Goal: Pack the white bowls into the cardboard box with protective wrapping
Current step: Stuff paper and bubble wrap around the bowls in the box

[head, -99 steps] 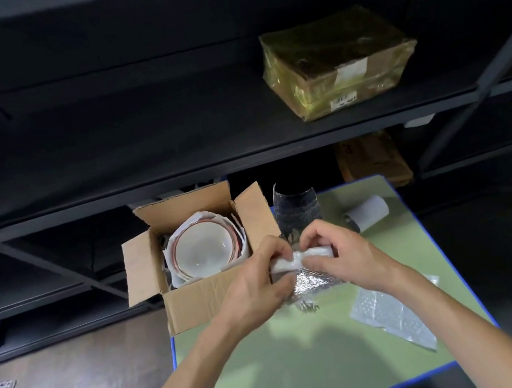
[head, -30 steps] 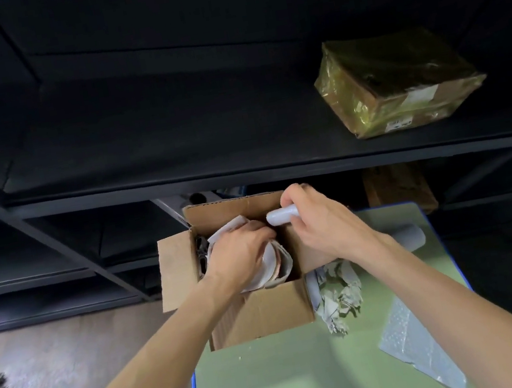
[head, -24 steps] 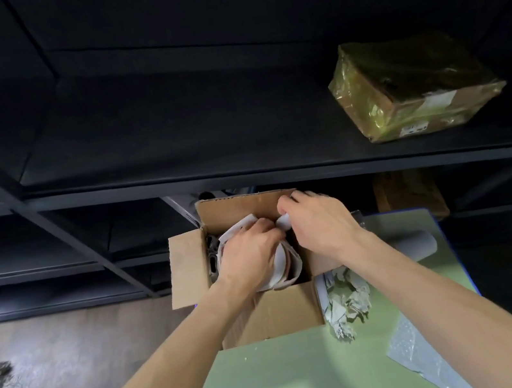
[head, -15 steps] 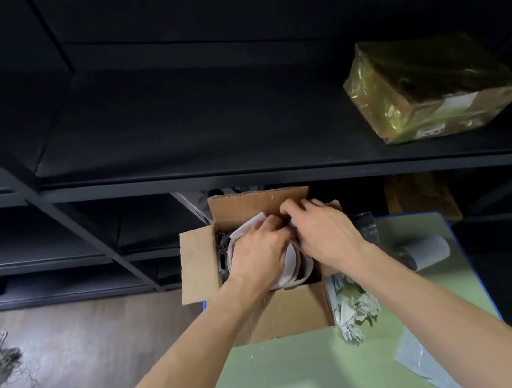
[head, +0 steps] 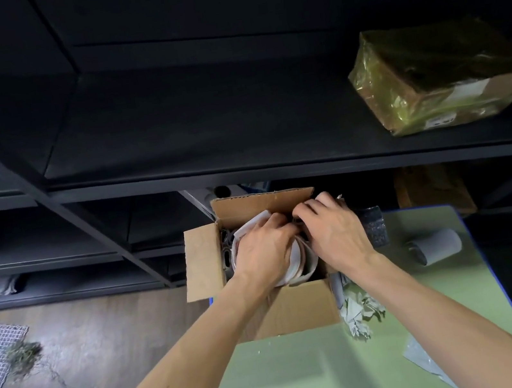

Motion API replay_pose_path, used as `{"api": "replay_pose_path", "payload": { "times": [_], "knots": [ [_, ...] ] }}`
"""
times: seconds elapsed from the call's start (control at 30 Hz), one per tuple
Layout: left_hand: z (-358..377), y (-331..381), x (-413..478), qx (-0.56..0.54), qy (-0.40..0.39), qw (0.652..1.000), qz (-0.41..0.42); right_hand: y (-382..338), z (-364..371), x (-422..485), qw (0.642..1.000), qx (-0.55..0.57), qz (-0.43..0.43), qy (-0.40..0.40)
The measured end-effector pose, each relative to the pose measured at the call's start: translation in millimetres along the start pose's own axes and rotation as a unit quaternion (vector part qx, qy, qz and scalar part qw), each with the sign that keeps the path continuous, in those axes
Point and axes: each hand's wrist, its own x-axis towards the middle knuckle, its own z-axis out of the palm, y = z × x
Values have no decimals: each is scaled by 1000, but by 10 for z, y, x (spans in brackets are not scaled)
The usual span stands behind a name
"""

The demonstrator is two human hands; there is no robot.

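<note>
Fingers of the left hand point(head: 266, 253) curl around the paper-wrapped white bowls point(head: 298, 266), which stand on edge inside the cardboard box point(head: 296, 309). The right hand point(head: 337, 232) digs curled fingers in beside them, its grasp hidden. This is likely the padding step; next, close that gap snugly and gently.

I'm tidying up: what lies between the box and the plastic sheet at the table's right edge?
Crumpled paper beside the box, then bare green table before the sheet; head view.
</note>
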Motion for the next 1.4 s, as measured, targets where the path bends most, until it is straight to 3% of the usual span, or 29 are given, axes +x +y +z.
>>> {"api": "replay_pose_path", "payload": {
  "times": [0.3, 0.57, 0.8, 0.97, 1.4],
  "knots": [
    [-23, 51, 4, 6, -12, 1000, -21, 20, 46, -22, 1000, 8, -21, 20],
    [-30, 184, -39, -17, -1, 999, -46, 101, 40, -80, 999, 36, -36, -10],
    [-112, 430, -148, -61, 47, 996, -50, 372, -236, -334, 986, 150, -31, 63],
    [-142, 715, -182, -64, 77, 994, -40, 745, -291, -628, 981, 170, 23, 85],
    [330, 1567, -196, -62, -24, 997, 47, 1577, 231, -1021, 964, 123, 186, -144]
  ]
}}
